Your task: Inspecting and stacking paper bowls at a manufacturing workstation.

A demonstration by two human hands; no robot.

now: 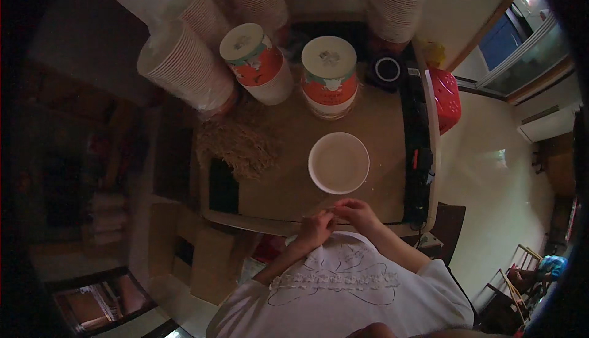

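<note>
At the table's near edge, just in front of my body, my two hands meet with the fingers closed. My left hand [315,229] is curled, its fingertips against those of my right hand [357,211], which is pinched. Whatever lies between the fingers is too small and dim to make out. Just beyond them stands a round white paper tub [338,178] with its open top up. To its left is a tangled heap of thin brown cords [239,145]. Behind the tub are two orange, white and teal printed paper tubs, one upright [329,89] and one leaning [257,71].
Tall wrapped stacks of nested paper tubs line the back left [184,68] and back right [399,7]. A dark round device [386,71] sits at the back right. Cardboard [288,191] covers the table. A red plastic basket [445,100] is beyond its right edge; cardboard boxes [211,270] stand lower left.
</note>
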